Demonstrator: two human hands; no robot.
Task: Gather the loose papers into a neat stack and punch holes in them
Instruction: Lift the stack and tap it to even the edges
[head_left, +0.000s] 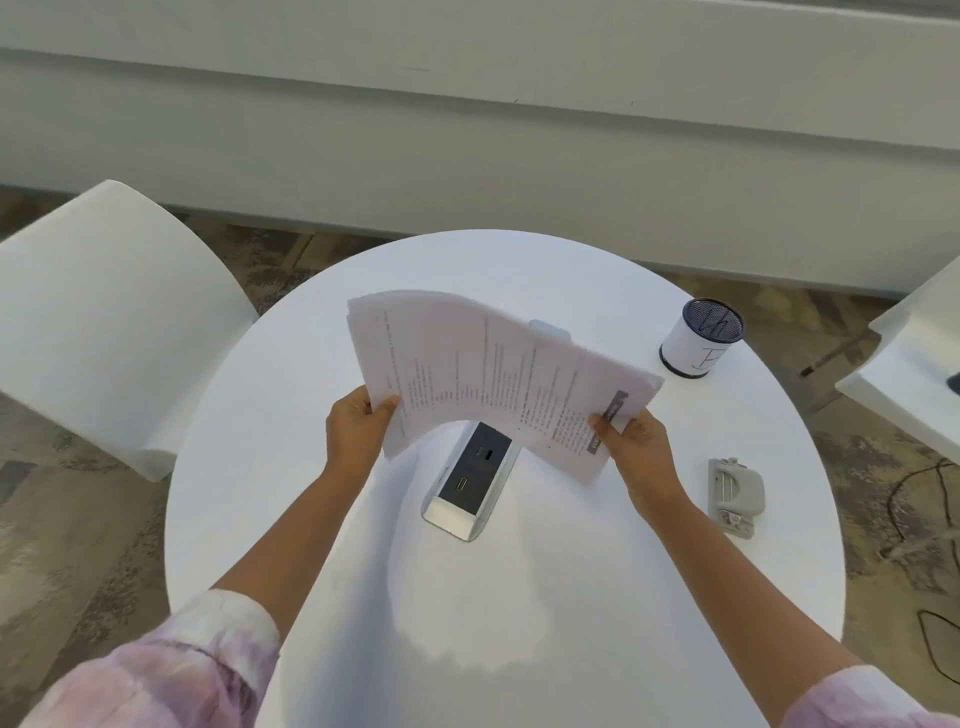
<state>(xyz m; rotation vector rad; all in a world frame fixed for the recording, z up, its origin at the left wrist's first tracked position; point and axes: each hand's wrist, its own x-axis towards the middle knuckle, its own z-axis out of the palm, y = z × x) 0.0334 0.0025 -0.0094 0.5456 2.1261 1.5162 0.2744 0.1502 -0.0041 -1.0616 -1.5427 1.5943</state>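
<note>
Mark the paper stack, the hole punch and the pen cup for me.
paper stack (488, 374): head view, middle of the top printed sheet.
hole punch (733, 496): head view, centre of its grey body.
pen cup (693, 347): head view, white side wall.

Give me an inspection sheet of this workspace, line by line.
Surface: round white table, with a built-in power outlet box at its centre.
Job's things: paper stack held bowed above the table; grey hole punch lying to the right, untouched.
Clutter: mesh pen cup at the far right.
Grippers: left hand and right hand each grip a near corner of the stack.
Cables: dark cords on the floor at right.
Surroundings: white chair at left, patterned carpet, pale wall.
</note>
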